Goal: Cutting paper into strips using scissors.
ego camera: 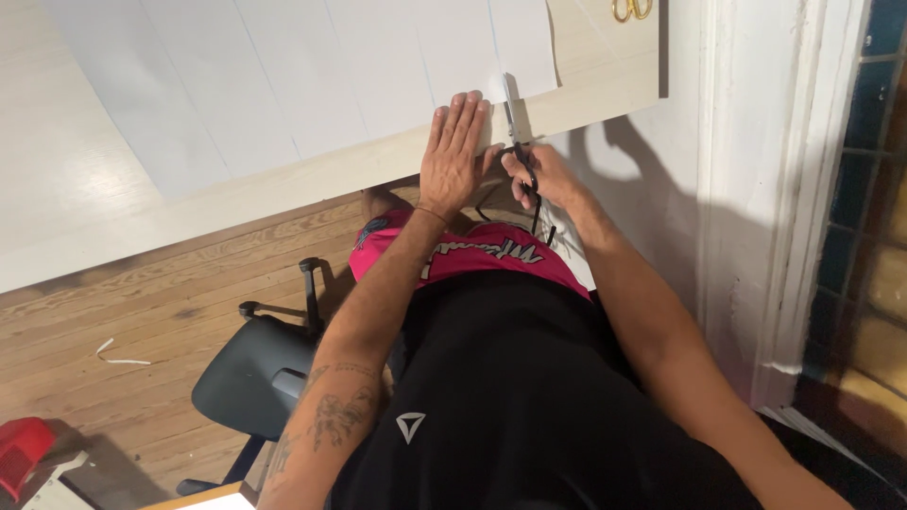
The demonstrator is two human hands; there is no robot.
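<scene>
Black shirt (pixel 510 397) & pink shorts (pixel 472 257) fill the bottom of my view, both arms reaching fwd to the table (pixel 312 179) edge. Left hand (pixel 453 151) is flat, palm down, fingers straight and close together, pressing the white paper (pixel 283 85) down right at the table's near edge; it grips nothing, just pins the sheet. Right hand (pixel 543 175) is just beside it, curled around the black handles of the scissors (pixel 518 142), thumb & fingers through the loops as far as I can tell. Blades point away from me into the paper's near edge, just right of my left fingertips. Can't tell how far the blades are parted; they're thin & partly hidden by the hand.

Progress, my read: paper is a big sheet w/ faint pencil lines running lengthwise, splitting it into long strips. Blades are only just in at the near edge on one line toward the right side, so this cut looks barely started. Narrow strip right of the blades is attached further up, as far as I can see. Other lines to the left show no cuts from here, so most of the sheet seems uncut. Thin white scrap (pixel 118 357) lies on the wood floor (pixel 142 312) to my left.

Around me: dark chair (pixel 255 373) below the table on my left, gold-handled scissors (pixel 631 9) at the table's far right corner, white door frame (pixel 746 189) on my right, red thing (pixel 21 453) at lower left.
</scene>
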